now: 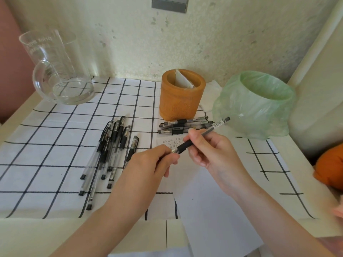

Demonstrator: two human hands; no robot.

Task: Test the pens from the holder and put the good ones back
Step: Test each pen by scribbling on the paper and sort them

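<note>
Pale wall (204, 34) with a faint leaf print, grey plate (169, 4) at its top edge. Below it a white table (27, 229), spread with a white cloth (55, 145) ruled in black squares.

Far left: a clear glass pitcher (55, 71), upright on the cloth. Far centre: the orange-brown holder (181, 101), upright, with only a folded white slip (182, 80) leaning inside it. We see no pens in it. Right of the holder: a small bin (259, 104) lined with a thin green bag.

We note two lots of pens. The loose bundle (109, 151) lies left of centre, caps pointing far, well apart from the holder. The short stack (183, 125) lies crosswise at the holder's near foot, just beside it.

The pen in hand (217, 124) is held above a white sheet of paper (213, 210), slanted — back end up toward the bin, writing end down to the left. The right hand (213, 151) pinches the barrel between thumb and curled fingers. The left hand (148, 164) pinches the writing end with its fingertips; we cannot tell whether a cap is on there.

There are small scribbles on the paper's far edge, just beyond the hands. An orange rounded object (330, 169) sits at the right margin — what it is we cannot tell.
</note>
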